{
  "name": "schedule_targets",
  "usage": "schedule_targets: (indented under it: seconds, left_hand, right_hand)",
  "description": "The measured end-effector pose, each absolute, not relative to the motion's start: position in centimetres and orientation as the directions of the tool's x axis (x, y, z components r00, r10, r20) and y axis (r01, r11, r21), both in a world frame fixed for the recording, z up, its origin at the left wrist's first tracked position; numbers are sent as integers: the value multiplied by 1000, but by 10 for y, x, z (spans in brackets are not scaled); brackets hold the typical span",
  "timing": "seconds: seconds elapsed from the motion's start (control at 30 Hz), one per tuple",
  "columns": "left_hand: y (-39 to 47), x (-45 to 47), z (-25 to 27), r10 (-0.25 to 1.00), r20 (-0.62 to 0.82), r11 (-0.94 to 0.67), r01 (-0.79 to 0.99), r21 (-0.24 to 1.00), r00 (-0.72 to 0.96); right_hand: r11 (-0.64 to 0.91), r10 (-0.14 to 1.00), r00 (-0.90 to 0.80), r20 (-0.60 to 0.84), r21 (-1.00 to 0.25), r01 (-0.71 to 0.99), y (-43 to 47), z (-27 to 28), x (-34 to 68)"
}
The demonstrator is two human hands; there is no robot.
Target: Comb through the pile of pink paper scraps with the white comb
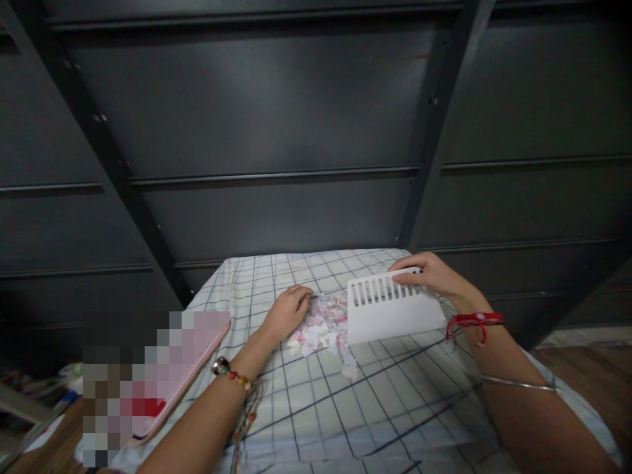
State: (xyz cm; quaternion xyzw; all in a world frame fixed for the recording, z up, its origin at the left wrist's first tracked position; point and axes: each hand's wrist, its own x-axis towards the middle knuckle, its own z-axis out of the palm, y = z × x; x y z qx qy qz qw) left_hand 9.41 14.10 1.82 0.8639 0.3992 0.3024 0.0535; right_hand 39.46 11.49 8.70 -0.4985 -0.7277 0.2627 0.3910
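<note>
My right hand (434, 273) grips the upper right edge of a white box-like container (390, 324) with a row of slots along its side. The container rests tilted on the cloth, its left end against a loose pile of torn paper scraps (318, 329), white with some pink and red. My left hand (290, 309) lies at the left edge of that pile. Its fingers are loosely curved, with a gap between thumb and forefinger, and nothing shows in them. Some fingertips are hidden from view.
A white cloth with dark grid lines (291, 408) covers the surface. Left of my forearm lies a pink flat case (182, 388), partly pixelated. Dark metal panels (276, 112) rise behind the far edge. Wooden flooring (582, 368) shows at the right.
</note>
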Motion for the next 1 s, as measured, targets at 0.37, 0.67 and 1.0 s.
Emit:
schedule_targets:
  seconds: [0.37,0.67,1.0]
  left_hand:
    - [140,94,19,719,482,-680,652,335,502]
    - [139,95,21,720,477,-680,648,343,504]
    - [141,94,18,717,489,-684,638,354,497]
  right_hand:
    - [377,926,-195,323,-768,517,118,83,400]
    - [403,912,-160,378,-754,519,120,82,394]
    - [402,915,-274,298,-741,538,115,87,395]
